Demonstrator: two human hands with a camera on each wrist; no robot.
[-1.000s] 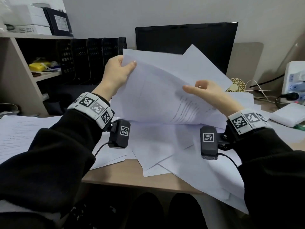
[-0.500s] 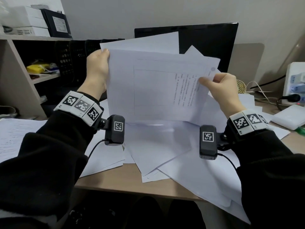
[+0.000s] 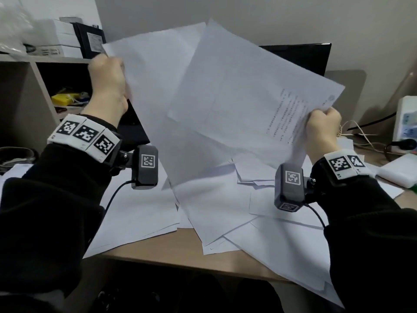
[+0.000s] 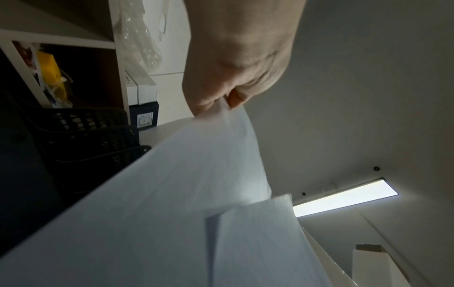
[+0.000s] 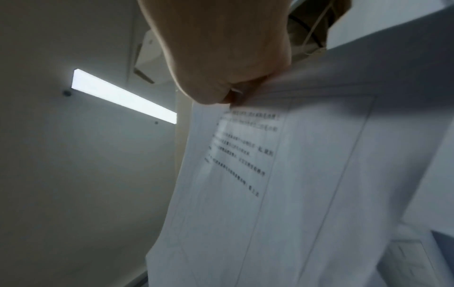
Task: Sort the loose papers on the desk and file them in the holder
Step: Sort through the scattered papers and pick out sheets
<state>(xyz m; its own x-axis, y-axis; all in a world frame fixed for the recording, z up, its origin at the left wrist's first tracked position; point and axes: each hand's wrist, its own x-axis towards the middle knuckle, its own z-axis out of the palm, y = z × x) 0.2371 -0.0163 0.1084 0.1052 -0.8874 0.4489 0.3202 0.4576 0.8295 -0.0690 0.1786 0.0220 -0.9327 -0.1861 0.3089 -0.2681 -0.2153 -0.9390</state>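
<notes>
The held bundle of white printed paper sheets [image 3: 225, 105] is hanging in the air above the desk [image 3: 158, 256], in front of the black flat monitor [image 3: 304, 57]. The sheets are fanning apart at different angles, so the bundle is not yet squared; holding it clear of the desk is probably giving the edges room to be aligned.

The left hand [image 3: 108, 84] is pinching the upper left corner of the bundle, to the left of the monitor. The left wrist view is showing the paper [image 4: 196, 194] nipped between the thumb and the curled fingers [image 4: 236, 99]. The right hand [image 3: 322, 129] is curling closed around the right edge, below the monitor's right end, beside the lines of printed text. The right wrist view is confirming a tight pinch on that edge [image 5: 282, 174]. Gripping opposite sides is likely keeping the limp sheets spread and stopping them from sagging or slipping out.

More loose white paper sheets [image 3: 214, 211] are lying overlapped on the desk below the monitor, some overhanging the front edge; these are not yet gathered.

The black mesh file holder [image 4: 93, 139] is standing left of the monitor, beside the light wooden shelf unit [image 3: 33, 71]. Nothing is visibly filed in it.
</notes>
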